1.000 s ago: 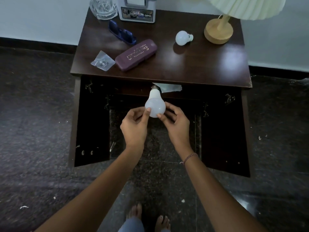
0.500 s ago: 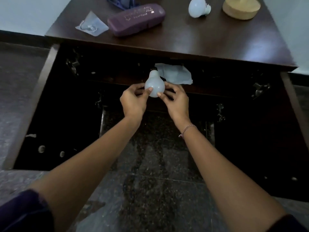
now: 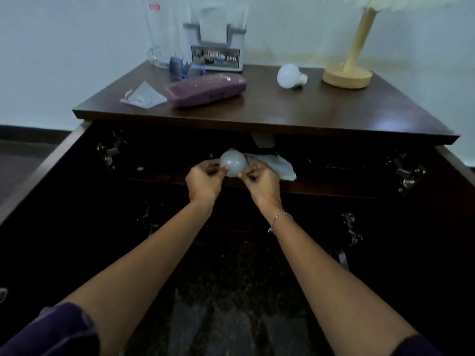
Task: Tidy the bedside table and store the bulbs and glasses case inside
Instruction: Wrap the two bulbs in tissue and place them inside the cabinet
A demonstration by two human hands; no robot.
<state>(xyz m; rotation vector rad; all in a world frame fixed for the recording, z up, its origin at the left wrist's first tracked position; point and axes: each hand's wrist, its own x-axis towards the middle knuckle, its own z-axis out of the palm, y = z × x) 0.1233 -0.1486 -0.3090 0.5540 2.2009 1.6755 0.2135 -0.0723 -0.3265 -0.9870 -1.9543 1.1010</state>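
Two light bulbs, one held (image 3: 233, 162) and one lying on the tabletop (image 3: 289, 75); one purple glasses case (image 3: 205, 90); one clear glass (image 3: 161, 34); one lamp (image 3: 356, 55); one plastic packet (image 3: 144, 96); one bedside table (image 3: 295, 113); two hands, left (image 3: 204, 179) and right (image 3: 262, 181).

Bedside table (image 3: 295, 114), dark wood | back edge: glass (image 3: 162, 39), holder box (image 3: 216, 47), blue item (image 3: 182, 68) | left-centre: purple glasses case (image 3: 205, 89), plastic wrapper (image 3: 144, 96) | right: bulb (image 3: 290, 75), lamp base (image 3: 347, 77) at back right corner
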